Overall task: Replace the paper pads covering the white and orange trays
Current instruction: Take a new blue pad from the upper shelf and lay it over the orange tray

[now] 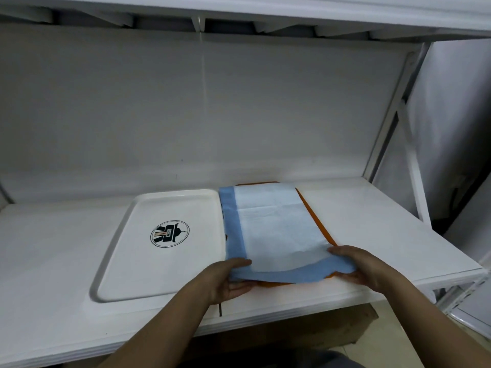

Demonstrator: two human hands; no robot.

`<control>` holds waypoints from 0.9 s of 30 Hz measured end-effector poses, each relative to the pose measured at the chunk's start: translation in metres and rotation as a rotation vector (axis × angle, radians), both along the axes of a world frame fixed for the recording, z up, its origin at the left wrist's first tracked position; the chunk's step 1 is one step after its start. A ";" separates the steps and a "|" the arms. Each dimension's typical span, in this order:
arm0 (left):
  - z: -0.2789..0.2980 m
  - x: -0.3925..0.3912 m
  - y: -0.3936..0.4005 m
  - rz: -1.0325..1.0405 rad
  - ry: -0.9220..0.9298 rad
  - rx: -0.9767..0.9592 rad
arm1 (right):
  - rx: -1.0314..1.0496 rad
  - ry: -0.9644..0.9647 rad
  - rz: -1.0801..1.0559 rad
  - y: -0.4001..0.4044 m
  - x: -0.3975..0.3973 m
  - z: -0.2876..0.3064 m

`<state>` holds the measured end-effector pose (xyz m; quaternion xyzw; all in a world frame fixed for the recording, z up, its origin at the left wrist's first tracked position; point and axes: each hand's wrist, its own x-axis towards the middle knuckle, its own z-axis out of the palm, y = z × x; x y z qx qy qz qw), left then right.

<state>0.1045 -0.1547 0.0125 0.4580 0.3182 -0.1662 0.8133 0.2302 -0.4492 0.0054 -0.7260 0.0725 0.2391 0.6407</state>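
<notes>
Now, both hands, left, right, pinching paper pad near edge, over orange tray

Dim, cool, even light — soft shadows; edges bow outward, and the right side looks perhaps slightly smeared.

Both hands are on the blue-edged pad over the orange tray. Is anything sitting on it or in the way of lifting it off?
Nothing visible does. The left hand and right hand pinch the near edge of the paper pad, which lies on the orange tray with nothing on top. The white tray beside it lies bare.
</notes>
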 end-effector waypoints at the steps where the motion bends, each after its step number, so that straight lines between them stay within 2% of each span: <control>1: -0.004 0.001 -0.002 0.039 -0.017 0.032 | -0.060 -0.013 0.020 -0.002 0.000 0.000; 3: -0.010 0.003 -0.005 0.054 -0.072 0.132 | -0.171 -0.045 0.068 -0.007 0.001 -0.001; 6: -0.018 0.005 -0.006 0.061 -0.137 0.334 | -0.202 -0.106 0.117 -0.009 0.004 -0.005; 13: -0.019 0.008 -0.003 0.103 -0.230 0.578 | -0.030 -0.134 0.090 -0.019 0.008 -0.012; 17: -0.020 0.016 0.002 0.058 -0.307 0.747 | 0.016 -0.129 0.161 -0.023 0.013 -0.007; 20: -0.020 0.020 0.005 -0.007 -0.363 0.896 | -0.187 -0.268 0.224 -0.023 0.014 -0.003; 24: -0.020 0.025 0.006 -0.089 -0.380 1.234 | -0.383 -0.512 0.201 -0.014 0.020 -0.006; 27: -0.021 0.025 0.003 -0.066 -0.393 1.629 | -0.545 -0.751 0.095 -0.006 0.023 -0.016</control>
